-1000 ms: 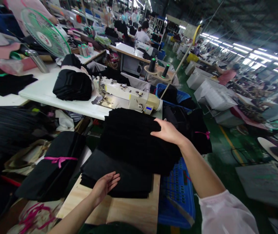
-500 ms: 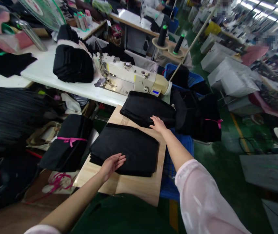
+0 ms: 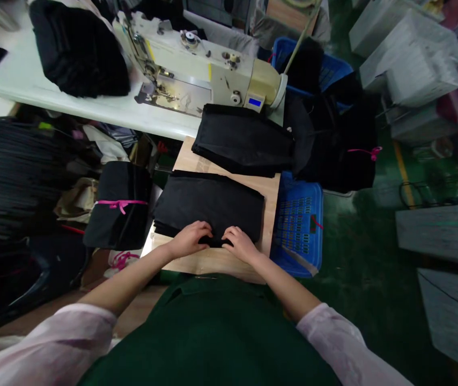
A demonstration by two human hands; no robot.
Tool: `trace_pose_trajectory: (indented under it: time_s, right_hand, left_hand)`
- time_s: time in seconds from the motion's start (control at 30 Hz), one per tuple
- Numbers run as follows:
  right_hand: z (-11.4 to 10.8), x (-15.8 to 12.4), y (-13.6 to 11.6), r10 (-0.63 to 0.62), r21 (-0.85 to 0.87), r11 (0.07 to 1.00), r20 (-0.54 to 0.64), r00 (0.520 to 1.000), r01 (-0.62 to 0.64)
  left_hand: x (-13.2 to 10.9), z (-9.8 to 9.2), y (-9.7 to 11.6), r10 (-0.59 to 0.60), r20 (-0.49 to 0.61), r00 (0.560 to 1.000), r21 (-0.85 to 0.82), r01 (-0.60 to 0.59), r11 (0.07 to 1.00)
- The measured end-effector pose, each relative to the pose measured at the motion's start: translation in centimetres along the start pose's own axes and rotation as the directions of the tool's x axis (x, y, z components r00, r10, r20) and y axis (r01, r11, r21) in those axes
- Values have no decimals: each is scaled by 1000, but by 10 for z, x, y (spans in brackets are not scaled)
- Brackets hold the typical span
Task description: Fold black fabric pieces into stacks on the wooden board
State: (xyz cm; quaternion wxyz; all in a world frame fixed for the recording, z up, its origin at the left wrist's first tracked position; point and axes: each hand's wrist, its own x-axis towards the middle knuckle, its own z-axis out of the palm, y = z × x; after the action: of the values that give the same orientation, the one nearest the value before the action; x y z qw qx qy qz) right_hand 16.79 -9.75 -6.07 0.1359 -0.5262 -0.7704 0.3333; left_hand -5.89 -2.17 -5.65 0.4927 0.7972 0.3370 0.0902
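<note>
A stack of black fabric pieces [image 3: 213,195] lies flat on a light wooden board [image 3: 270,209] in front of me. My left hand [image 3: 191,239] is closed on the near edge of this stack, its fingers curled over the cloth. A short way to the right, my right hand [image 3: 239,244] grips the same edge with thumb and fingers. How many layers lie between the fingers is hidden. Beyond it, partly on the board, rests a second black fabric stack [image 3: 243,140], which neither hand touches.
A sewing machine [image 3: 200,59] stands on the white table [image 3: 164,120] behind, beside a tall black fabric pile [image 3: 78,53]. A pink-tied black bundle [image 3: 112,220] lies left. At right are a blue basket [image 3: 313,236] and another pink-tied bundle [image 3: 353,155].
My right hand has left the farther stack and come back to the nearer stack's front edge. My left hand has shifted slightly and curled onto that edge. The view has tilted downward.
</note>
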Motion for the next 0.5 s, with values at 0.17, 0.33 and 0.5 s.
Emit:
trace_pose_trajectory:
  time_s: [0.17, 0.33, 0.5]
  right_hand:
    - [9, 0, 5, 77, 81, 994, -107, 991, -68]
    - [1, 2, -3, -1, -120, 993, -53, 999, -5]
    - [1, 1, -11, -36, -238, 971, -33, 999, 27]
  left_hand:
    - [1, -12, -12, 87, 66, 994, 80, -92, 993]
    - [5, -13, -12, 130, 106, 986, 132, -143, 981]
    - [-1, -11, -4, 173, 92, 981, 225, -190, 956]
